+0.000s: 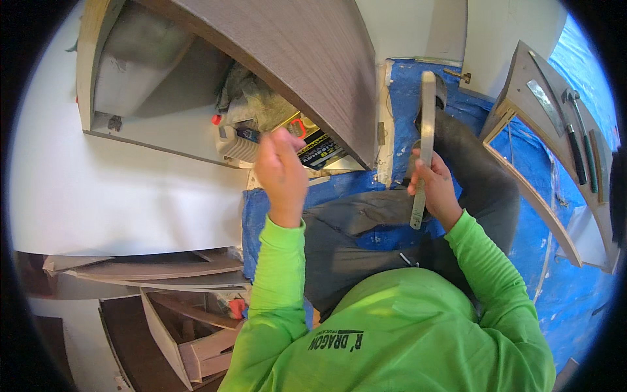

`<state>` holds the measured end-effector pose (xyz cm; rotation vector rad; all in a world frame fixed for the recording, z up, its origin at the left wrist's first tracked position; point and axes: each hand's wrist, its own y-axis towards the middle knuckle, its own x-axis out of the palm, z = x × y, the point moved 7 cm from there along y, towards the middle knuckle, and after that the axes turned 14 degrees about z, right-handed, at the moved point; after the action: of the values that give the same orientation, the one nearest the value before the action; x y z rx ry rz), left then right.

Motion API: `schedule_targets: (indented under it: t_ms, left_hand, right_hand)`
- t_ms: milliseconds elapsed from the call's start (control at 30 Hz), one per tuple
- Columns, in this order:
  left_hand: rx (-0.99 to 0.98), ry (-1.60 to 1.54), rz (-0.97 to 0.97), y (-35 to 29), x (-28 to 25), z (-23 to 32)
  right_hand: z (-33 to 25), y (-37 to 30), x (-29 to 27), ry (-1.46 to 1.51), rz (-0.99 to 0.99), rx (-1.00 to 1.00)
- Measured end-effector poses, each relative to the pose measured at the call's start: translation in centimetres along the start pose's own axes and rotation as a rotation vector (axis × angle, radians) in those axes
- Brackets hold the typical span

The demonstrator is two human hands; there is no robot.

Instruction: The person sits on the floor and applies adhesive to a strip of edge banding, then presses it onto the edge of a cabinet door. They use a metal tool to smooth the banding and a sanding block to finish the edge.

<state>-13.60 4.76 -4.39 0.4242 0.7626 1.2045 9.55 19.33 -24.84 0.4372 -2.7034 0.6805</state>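
Observation:
My right hand (436, 186) is closed around a long, flat metal strip (428, 114), holding it near its lower end, where a small hole shows. The strip stands nearly upright in front of my bent leg. My left hand (282, 171) is raised in front of an open cabinet, blurred, and its fingers cannot be made out clearly. Just beyond it are a white plastic jug (236, 145) with a red cap and a black and yellow tin (320, 149). A crumpled grey rag (258, 98) lies behind them.
The brown wooden cabinet (313, 59) fills the upper left. At right, a curved wooden frame (499, 124) carries a hammer (581, 124) and other hand tools. Blue sheeting (522, 313) covers the floor. Curved wooden panels (157, 266) lie at lower left.

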Motion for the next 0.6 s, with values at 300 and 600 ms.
schedule_targets:
  t_ms: [300,600]
  left_hand:
    - [-0.537,-0.235,-0.25,-16.7,1.7,-13.9]
    - [-0.643,-0.551,-0.219,-8.7,-0.6,-9.1]
  right_hand:
    - [-11.5,-3.5,12.7,-0.209,-0.134,-0.58]
    - [-12.3,-3.4,17.1,-0.326,-0.194,-0.442]
